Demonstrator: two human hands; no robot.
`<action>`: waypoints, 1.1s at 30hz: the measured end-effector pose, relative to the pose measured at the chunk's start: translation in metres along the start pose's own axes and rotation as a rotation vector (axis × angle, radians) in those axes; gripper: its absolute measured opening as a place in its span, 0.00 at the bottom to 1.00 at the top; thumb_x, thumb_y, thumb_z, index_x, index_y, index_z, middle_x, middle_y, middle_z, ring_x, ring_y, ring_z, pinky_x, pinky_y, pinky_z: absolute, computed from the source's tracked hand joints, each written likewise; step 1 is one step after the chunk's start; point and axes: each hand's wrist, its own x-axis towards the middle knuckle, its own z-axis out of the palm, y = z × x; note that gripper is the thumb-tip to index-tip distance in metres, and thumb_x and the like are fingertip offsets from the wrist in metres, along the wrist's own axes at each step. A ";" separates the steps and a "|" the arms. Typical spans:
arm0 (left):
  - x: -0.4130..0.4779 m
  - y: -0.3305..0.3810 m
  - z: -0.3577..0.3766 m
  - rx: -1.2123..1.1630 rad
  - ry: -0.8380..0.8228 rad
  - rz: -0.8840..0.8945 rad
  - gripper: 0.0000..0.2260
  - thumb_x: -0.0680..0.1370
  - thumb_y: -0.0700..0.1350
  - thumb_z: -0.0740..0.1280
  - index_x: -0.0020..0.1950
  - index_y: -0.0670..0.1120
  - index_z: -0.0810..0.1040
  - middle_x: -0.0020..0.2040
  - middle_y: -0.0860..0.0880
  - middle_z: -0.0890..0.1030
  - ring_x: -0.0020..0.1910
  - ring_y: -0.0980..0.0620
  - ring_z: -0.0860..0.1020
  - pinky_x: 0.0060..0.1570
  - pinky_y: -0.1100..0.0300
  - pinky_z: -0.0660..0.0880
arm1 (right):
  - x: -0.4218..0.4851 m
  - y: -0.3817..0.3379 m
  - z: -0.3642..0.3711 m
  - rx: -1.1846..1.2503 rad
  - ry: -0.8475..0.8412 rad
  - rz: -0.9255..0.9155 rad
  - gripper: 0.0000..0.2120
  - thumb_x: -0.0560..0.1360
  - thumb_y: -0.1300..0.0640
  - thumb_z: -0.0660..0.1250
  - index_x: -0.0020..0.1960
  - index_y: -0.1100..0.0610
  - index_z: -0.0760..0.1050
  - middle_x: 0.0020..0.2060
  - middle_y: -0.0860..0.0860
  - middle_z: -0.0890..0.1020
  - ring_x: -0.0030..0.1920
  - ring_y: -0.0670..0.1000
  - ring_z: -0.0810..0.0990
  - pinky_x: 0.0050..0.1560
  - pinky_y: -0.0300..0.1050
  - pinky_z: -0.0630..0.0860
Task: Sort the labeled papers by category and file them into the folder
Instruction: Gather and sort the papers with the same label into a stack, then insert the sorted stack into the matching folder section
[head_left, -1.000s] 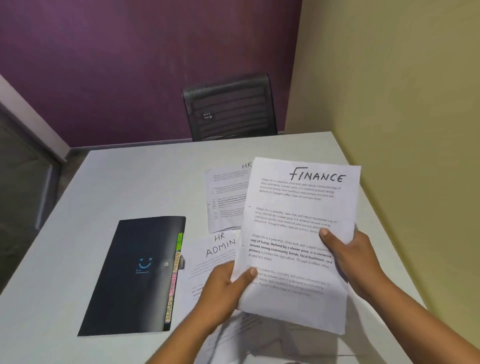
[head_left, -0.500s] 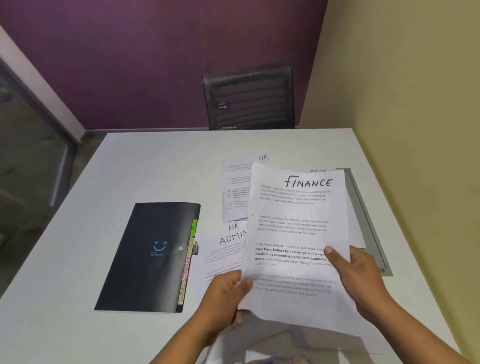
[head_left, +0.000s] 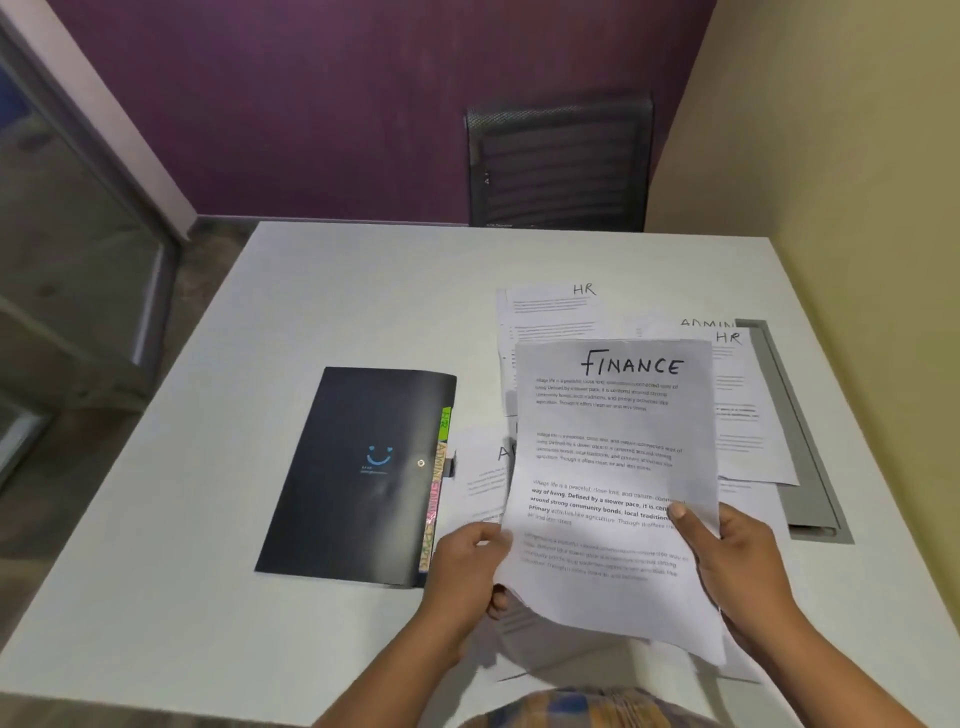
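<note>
Now FINANCE sheet (head_left: 613, 467) between left hand (head_left: 467, 566); right hand (head_left: 737, 566) grips.

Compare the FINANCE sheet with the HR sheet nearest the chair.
The FINANCE sheet is held up, gripped by the left hand and right hand; the HR sheet lies flat on the table. FINANCE shows almost whole; HR is partly hidden behind it. Both are white printed pages with handwritten headings.

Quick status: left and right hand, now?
Left hand: grips the FINANCE paper at its left edge.
Right hand: pinches the same paper's right edge, thumb on top.
</note>
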 end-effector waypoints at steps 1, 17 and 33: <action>0.006 -0.004 -0.010 0.031 0.016 0.005 0.09 0.81 0.47 0.65 0.48 0.44 0.82 0.34 0.44 0.80 0.25 0.50 0.73 0.26 0.61 0.71 | -0.001 0.000 0.002 0.008 0.008 0.002 0.09 0.76 0.54 0.71 0.53 0.57 0.84 0.44 0.51 0.87 0.44 0.54 0.86 0.44 0.47 0.79; 0.079 -0.078 -0.106 1.268 0.304 0.104 0.48 0.72 0.69 0.64 0.80 0.48 0.44 0.81 0.41 0.44 0.79 0.35 0.45 0.76 0.42 0.54 | -0.032 0.017 0.036 0.054 0.110 0.061 0.04 0.76 0.56 0.71 0.49 0.54 0.83 0.44 0.55 0.87 0.46 0.59 0.86 0.54 0.63 0.80; 0.051 -0.016 -0.114 1.544 0.267 0.239 0.29 0.80 0.57 0.62 0.77 0.46 0.60 0.81 0.49 0.56 0.69 0.48 0.73 0.46 0.57 0.78 | -0.035 0.007 0.051 0.061 0.110 0.060 0.03 0.75 0.55 0.71 0.44 0.52 0.83 0.37 0.45 0.88 0.44 0.58 0.86 0.52 0.59 0.80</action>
